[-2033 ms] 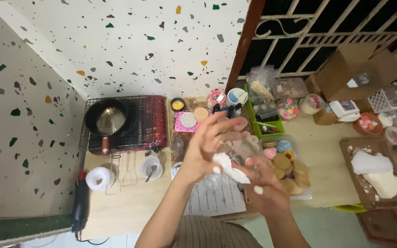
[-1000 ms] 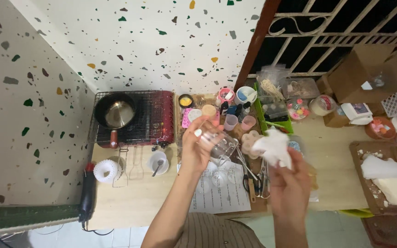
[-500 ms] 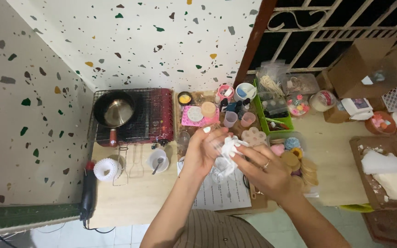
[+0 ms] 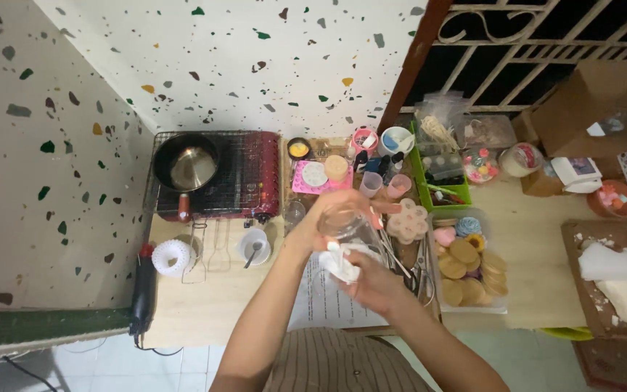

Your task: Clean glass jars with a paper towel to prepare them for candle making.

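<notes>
My left hand [image 4: 328,212] holds a small clear glass jar [image 4: 347,226] in front of me, fingers wrapped round its top. Just below it my right hand [image 4: 373,282] grips a crumpled white tissue [image 4: 341,263] and presses it against the underside of the jar. Both hands hover above a printed sheet of paper [image 4: 321,301] on the wooden table [image 4: 212,305].
A small black pan [image 4: 186,163] sits on a red tabletop stove [image 4: 255,174] at the back left. A pink flower mould [image 4: 408,221], coloured cups [image 4: 399,186], a green box [image 4: 440,181] and a tray of round soaps [image 4: 469,265] crowd the right. White wax blocks [image 4: 615,279] lie far right.
My right hand came back in from the right with the tissue and moved under the jar; both hands drew closer together and lower over the paper.
</notes>
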